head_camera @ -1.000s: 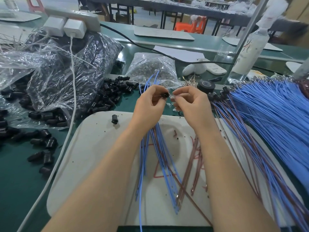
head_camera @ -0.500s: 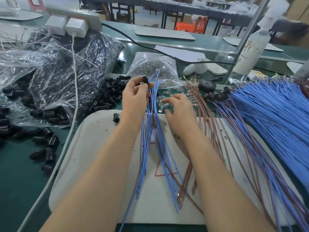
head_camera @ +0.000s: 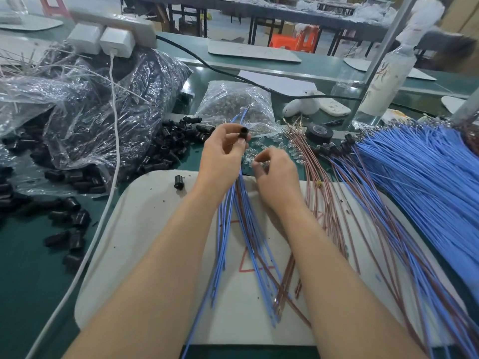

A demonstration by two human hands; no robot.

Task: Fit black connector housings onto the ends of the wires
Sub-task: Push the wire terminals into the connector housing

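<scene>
Black housing pinched atop left hand grip (right hand grip curled, contents unclear)

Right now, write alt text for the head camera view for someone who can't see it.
A person's left hand pinches a black housing above blue wires on a white board, the right hand curled beside it. Loose black housings lie heaped at left, a large blue wire bundle at right.
</scene>
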